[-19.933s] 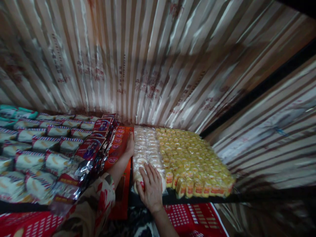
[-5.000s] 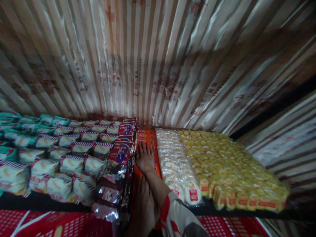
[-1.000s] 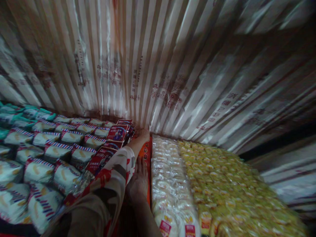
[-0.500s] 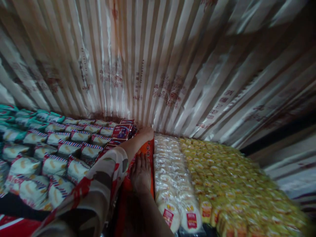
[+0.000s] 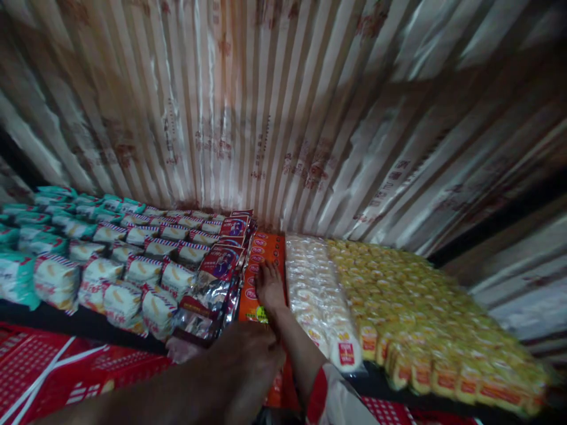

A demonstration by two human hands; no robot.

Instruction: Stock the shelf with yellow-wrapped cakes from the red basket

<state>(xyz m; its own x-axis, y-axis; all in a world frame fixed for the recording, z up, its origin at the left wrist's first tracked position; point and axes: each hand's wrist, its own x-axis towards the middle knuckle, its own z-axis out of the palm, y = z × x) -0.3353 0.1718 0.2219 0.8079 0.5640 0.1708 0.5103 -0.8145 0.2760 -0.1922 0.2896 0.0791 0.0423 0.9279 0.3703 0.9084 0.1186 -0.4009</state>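
Note:
My right hand (image 5: 270, 287) lies on the orange printed packaging (image 5: 261, 245), palm down with its fingers stretched out. Nearer the camera, my left hand (image 5: 254, 357) is over the front part of the same orange packaging. It is dark and blurred, and its fingers do not show clearly. Dark red and purple shiny packets (image 5: 221, 262) stand in a row just left of the orange packaging. To its right lie clear-wrapped rows of white round food (image 5: 316, 295), with red labels at the front.
Rows of white packets with striped edges (image 5: 144, 268) and green-edged packets (image 5: 53, 236) fill the left. Many yellow-wrapped packs (image 5: 416, 319) cover the right. A striped plastic sheet (image 5: 274, 118) hangs behind. Red crates (image 5: 110, 372) stand below the shelf's dark front edge (image 5: 88, 321).
My left hand has come back from the far end of the orange packaging toward me. My right hand has moved slightly farther forward on it. The view has shifted a little.

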